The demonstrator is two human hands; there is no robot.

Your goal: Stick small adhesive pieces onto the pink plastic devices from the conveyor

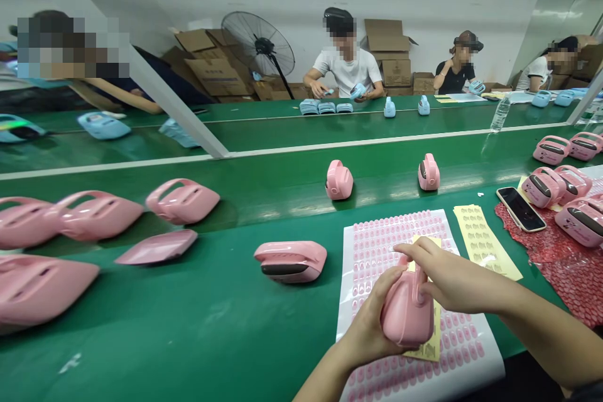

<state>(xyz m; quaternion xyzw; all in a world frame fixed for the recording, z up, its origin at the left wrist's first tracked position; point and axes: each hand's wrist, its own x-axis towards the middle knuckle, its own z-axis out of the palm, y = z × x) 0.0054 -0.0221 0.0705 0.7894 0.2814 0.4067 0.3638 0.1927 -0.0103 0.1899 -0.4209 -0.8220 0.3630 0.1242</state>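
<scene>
A pink plastic device with a carry handle (407, 320) is tilted up above a sheet of stickers. My left hand (372, 320) wraps round its left side and underside. Across the top, my right hand (450, 273) has its fingers and thumb closed about the handle; whether a small sticker is between them is hidden. Beneath lies a white sheet with rows of pink oval stickers (372, 245), with a narrow yellow sticker sheet (431, 348) on it, partly covered by the device. Left of the sheet, another pink device (292, 262) rests on its side, its dark window facing me.
Several pink devices (183, 201) line the green table's left, near a flat pink piece (157, 246). At right are a yellow sticker sheet (485, 242), a phone (521, 208), red bubble wrap (560, 264) and finished-looking devices (581, 220). Co-workers (348, 66) sit opposite with blue devices.
</scene>
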